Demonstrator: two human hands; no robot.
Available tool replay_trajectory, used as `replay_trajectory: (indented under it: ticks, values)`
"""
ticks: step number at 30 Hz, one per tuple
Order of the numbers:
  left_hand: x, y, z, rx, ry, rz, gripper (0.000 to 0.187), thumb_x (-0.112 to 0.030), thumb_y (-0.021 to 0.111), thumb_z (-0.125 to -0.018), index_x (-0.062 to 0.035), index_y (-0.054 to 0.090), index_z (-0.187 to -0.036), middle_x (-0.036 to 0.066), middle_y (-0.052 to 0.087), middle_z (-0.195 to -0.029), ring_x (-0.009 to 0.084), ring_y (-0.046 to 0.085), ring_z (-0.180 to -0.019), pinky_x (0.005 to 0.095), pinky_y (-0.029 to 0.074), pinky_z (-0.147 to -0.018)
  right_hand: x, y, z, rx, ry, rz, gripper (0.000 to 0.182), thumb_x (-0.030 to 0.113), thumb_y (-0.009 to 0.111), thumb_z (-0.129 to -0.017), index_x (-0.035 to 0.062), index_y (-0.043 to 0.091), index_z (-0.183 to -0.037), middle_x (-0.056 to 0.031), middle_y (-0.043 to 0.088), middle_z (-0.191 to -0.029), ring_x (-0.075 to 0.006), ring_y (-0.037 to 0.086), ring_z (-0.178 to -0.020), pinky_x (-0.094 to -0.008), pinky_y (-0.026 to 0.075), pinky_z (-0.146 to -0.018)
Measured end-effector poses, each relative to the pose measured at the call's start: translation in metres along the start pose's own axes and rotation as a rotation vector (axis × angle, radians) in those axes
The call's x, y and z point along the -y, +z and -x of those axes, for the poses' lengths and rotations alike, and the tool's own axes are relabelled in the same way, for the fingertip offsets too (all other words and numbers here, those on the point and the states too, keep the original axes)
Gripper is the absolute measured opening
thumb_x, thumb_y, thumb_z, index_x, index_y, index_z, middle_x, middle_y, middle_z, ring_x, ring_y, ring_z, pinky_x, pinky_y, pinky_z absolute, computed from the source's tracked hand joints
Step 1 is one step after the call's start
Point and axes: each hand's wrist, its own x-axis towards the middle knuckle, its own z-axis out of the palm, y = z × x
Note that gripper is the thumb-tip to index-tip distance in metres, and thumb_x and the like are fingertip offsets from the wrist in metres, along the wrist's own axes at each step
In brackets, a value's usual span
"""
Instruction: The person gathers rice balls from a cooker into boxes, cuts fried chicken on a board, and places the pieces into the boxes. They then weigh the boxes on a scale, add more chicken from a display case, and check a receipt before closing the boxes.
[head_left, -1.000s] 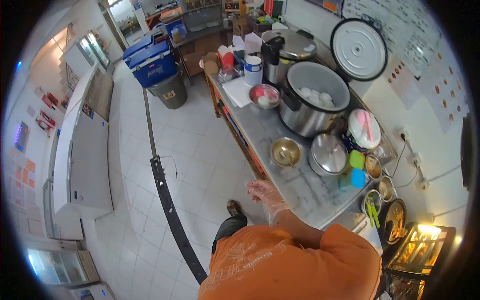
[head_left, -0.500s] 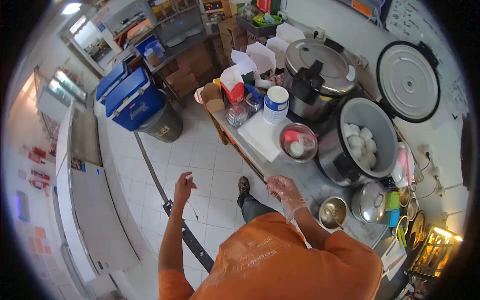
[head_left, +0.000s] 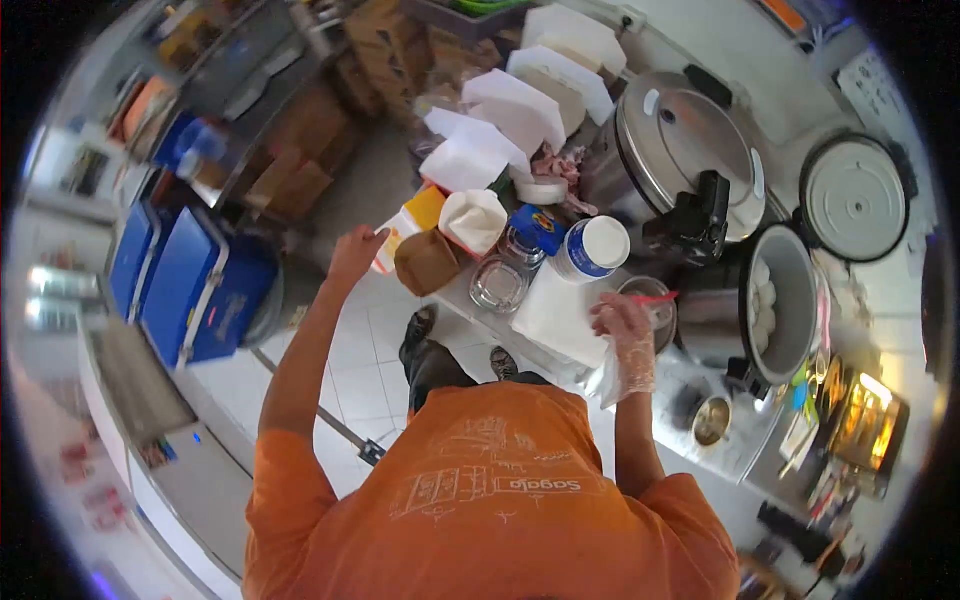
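Left hand (head_left: pixel 355 250), bare, fingers loosely spread, reaches the paper bags (head_left: pixel 425 262) at 11 o'clock. Gloved right hand (head_left: pixel 625 325), half-curled, holding nothing visible, hovers over white board (head_left: pixel 555 310), bowl (head_left: pixel 650 300) at 1 o'clock.

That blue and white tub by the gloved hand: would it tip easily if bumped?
Probably not easily. The blue and white tub looks squat, standing upright on the white board. Its plastic-looking wall may slide rather than topple. Its fill, so its weight, cannot be seen.

Orange printed T-shirt (head_left: pixel 500 500) with white line graphics. Right hand (head_left: pixel 628 335): clear plastic glove. Blue-and-white cylindrical can (head_left: pixel 592 250), white lid. Blue plastic cooler box (head_left: pixel 195 285) at 9 o'clock. White square floor tiles (head_left: pixel 350 370).
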Motion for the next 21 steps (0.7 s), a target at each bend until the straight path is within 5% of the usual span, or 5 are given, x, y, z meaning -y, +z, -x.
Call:
replay_trajectory:
  ticks: [2,4,5,13,21]
  values:
    - [0.007,0.023,-0.054,0.174,0.075,0.016,0.062,-0.058,0.072,-0.089,-0.0016,0.066,-0.115,0.021,0.071,-0.099,0.0374,0.070,-0.099,0.0514,0.055,-0.086,0.005,0.014,0.016,-0.303,-0.016,-0.049,0.026,0.014,0.067,-0.096,-0.0019,0.069,-0.116,-0.0099,0.072,-0.096,-0.0125,0.064,-0.078,-0.0272,0.052,-0.071]
    - [0.005,0.060,-0.089,0.061,0.430,-0.111,0.082,-0.059,0.075,-0.085,0.0009,0.052,-0.137,0.024,0.060,-0.133,0.0415,0.058,-0.123,0.0506,0.051,-0.099,0.013,0.040,0.044,-0.587,0.012,-0.086,0.030,0.016,0.068,-0.095,-0.0035,0.068,-0.118,-0.0098,0.072,-0.095,-0.0124,0.063,-0.076,-0.0267,0.052,-0.071]
    - [-0.007,0.066,-0.100,0.348,0.342,-0.038,0.107,-0.055,0.083,-0.077,0.0023,0.031,-0.151,0.025,0.044,-0.151,0.0446,0.046,-0.136,0.0501,0.046,-0.108,0.013,0.048,0.059,-0.723,0.039,-0.046,0.034,0.017,0.068,-0.094,-0.0047,0.067,-0.120,-0.0104,0.072,-0.095,-0.0126,0.062,-0.074,-0.0265,0.051,-0.071]
    - [-0.052,0.047,-0.093,0.430,0.347,0.107,0.111,-0.030,0.087,-0.070,-0.0085,0.024,-0.159,0.025,0.047,-0.149,0.0433,0.048,-0.135,0.0525,0.050,-0.105,0.026,0.140,0.159,-1.278,0.009,-0.107,0.035,0.016,0.069,-0.092,-0.0052,0.067,-0.120,-0.0117,0.071,-0.091,-0.0147,0.066,-0.076,-0.0273,0.054,-0.070]
    - [-0.034,0.018,-0.104,0.286,0.532,0.348,0.092,-0.027,0.084,-0.079,-0.0075,0.036,-0.155,0.022,0.053,-0.145,0.0393,0.052,-0.133,0.0465,0.047,-0.107,0.062,0.210,0.150,-1.373,0.006,0.026,0.034,0.019,0.069,-0.097,-0.0041,0.066,-0.122,-0.0114,0.072,-0.095,-0.0132,0.066,-0.076,-0.0269,0.054,-0.070]
